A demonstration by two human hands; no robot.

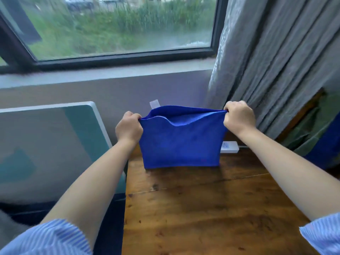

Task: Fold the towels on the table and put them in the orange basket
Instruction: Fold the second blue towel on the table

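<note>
A blue towel [181, 142], doubled over, hangs in the air above the far end of the wooden table [211, 208]. My left hand [128, 127] pinches its upper left corner and my right hand [239, 117] pinches its upper right corner. The top edges sag open between my hands. Its folded bottom edge hangs just above or touching the tabletop. A white tag sticks up behind the towel's top edge. No orange basket is in view.
A white power strip [230, 147] lies on the table behind the towel. Grey curtains [276, 61] hang at the right, a window [119, 26] is ahead. A glass-topped white-rimmed surface [49, 144] stands to the left. Green and blue cloth [320, 137] sits at the right edge.
</note>
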